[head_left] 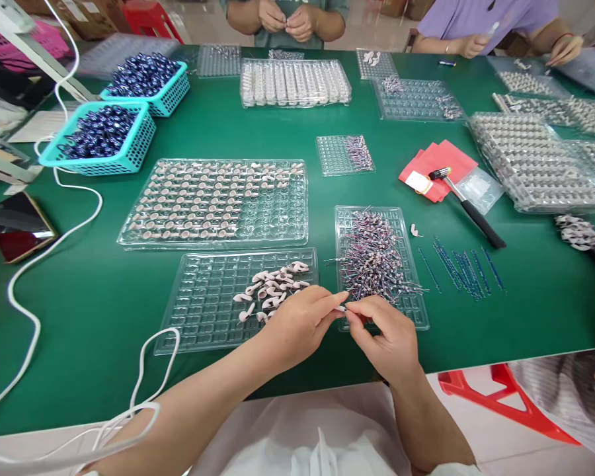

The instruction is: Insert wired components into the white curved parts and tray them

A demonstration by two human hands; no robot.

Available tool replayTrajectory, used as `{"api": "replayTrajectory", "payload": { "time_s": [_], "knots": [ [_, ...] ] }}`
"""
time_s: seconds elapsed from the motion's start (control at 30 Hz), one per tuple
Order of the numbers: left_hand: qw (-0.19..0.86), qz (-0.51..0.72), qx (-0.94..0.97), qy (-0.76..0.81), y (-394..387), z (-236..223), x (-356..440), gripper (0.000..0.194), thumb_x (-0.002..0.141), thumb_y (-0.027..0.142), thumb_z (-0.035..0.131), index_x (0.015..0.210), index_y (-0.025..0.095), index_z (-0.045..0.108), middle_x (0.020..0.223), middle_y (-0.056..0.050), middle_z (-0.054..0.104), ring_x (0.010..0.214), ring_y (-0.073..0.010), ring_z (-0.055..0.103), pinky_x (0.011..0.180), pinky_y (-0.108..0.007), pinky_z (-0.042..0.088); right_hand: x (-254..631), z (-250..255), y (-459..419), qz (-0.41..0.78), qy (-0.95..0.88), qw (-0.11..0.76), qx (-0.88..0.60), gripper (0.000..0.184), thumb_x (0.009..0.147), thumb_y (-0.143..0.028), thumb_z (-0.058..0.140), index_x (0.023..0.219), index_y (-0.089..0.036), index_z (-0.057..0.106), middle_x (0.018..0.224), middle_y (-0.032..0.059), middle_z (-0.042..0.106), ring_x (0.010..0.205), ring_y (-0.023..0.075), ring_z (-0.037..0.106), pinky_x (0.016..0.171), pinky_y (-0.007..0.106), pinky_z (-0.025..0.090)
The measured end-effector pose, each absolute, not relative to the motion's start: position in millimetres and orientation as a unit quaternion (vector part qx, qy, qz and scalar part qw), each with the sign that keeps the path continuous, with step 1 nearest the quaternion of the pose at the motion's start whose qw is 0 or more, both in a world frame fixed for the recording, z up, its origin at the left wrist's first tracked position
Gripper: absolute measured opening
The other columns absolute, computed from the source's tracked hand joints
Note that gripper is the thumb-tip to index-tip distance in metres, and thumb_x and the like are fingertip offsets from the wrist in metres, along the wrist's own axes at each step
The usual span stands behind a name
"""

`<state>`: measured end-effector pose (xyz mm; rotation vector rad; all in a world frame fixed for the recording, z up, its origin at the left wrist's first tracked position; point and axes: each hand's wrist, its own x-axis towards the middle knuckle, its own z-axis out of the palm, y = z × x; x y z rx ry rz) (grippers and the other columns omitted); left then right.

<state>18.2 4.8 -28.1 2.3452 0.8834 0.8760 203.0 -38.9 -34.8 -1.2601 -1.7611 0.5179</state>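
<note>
My left hand point(300, 324) is closed, pinching a small white earbud shell point(342, 308) between thumb and forefinger. My right hand point(389, 334) meets it from the other side, its thumb and forefinger closed at the shell's dark end; whatever tiny part they grip is hidden. Just beyond the fingers, a transparent tray point(416, 311) bears a heap of small components with thin wires point(371, 254). To the left, loose white earbud shells point(272, 291) lie on another transparent tray point(193, 304). Behind that, a larger tray point(287, 221) holds rows of earbud pieces point(193, 205).
Blue baskets point(146, 142) of shiny dark-blue parts stand back left, near a phone point(17, 225) and a white cable point(34, 317). On the right lie a hammer point(469, 208), red bags point(439, 168), blue strips point(459, 271) and stacked trays point(540, 162). Co-workers' hands point(287, 20) work across the table.
</note>
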Motion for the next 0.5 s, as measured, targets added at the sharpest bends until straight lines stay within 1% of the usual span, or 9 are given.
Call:
{"api": "replayTrajectory", "payload": {
  "time_s": [0.17,0.27,0.33,0.4,0.47,0.5],
  "knots": [
    [0.243,0.310,0.861,0.323,5,-29,18,0.030,0.101,0.015,0.046,0.127,0.014,0.061,0.086,-0.009,0.071,0.076,-0.0180,0.065,0.064,-0.028,0.056,203,-35,-39,0.225,-0.721,0.444,-0.482,0.024,0.089,-0.006,0.064,0.106,-0.023,0.065,0.087,0.0016,0.071,0.079,0.0124,0.066,0.072,0.024,0.053],
    [0.257,0.307,0.858,0.322,4,-29,17,0.033,0.101,0.015,0.046,0.130,0.016,0.060,0.088,-0.009,0.071,0.079,-0.0185,0.066,0.066,-0.029,0.056,203,-34,-39,0.231,-0.722,0.435,-0.487,0.021,0.090,-0.008,0.062,0.104,-0.022,0.065,0.085,0.0012,0.070,0.076,0.0122,0.065,0.070,0.024,0.052],
    [0.292,0.300,0.846,0.330,2,-27,16,0.036,0.100,0.015,0.047,0.134,0.017,0.058,0.090,-0.009,0.072,0.082,-0.0191,0.067,0.070,-0.031,0.057,202,-33,-39,0.232,-0.713,0.432,-0.502,0.016,0.090,-0.009,0.062,0.099,-0.022,0.065,0.081,0.0001,0.068,0.071,0.0115,0.063,0.067,0.024,0.051],
    [0.350,0.284,0.819,0.355,2,-22,16,0.040,0.097,0.016,0.052,0.138,0.018,0.055,0.095,-0.008,0.074,0.085,-0.0193,0.068,0.074,-0.032,0.057,202,-31,-39,0.230,-0.697,0.432,-0.523,0.013,0.089,-0.010,0.061,0.092,-0.022,0.065,0.078,-0.0008,0.066,0.067,0.0111,0.060,0.064,0.024,0.050],
    [0.411,0.269,0.782,0.383,2,-16,15,0.038,0.095,0.017,0.057,0.133,0.018,0.058,0.101,-0.008,0.075,0.086,-0.0188,0.070,0.077,-0.031,0.057,202,-29,-39,0.228,-0.683,0.440,-0.536,0.013,0.089,-0.010,0.061,0.090,-0.022,0.064,0.077,-0.0011,0.066,0.067,0.0110,0.059,0.063,0.024,0.049],
    [0.435,0.268,0.765,0.392,3,-13,15,0.034,0.094,0.019,0.059,0.127,0.017,0.063,0.102,-0.008,0.075,0.086,-0.0186,0.070,0.077,-0.031,0.057,202,-29,-39,0.228,-0.680,0.445,-0.536,0.013,0.089,-0.009,0.061,0.090,-0.022,0.064,0.077,-0.0010,0.066,0.067,0.0110,0.059,0.063,0.024,0.049]
  ]
}}
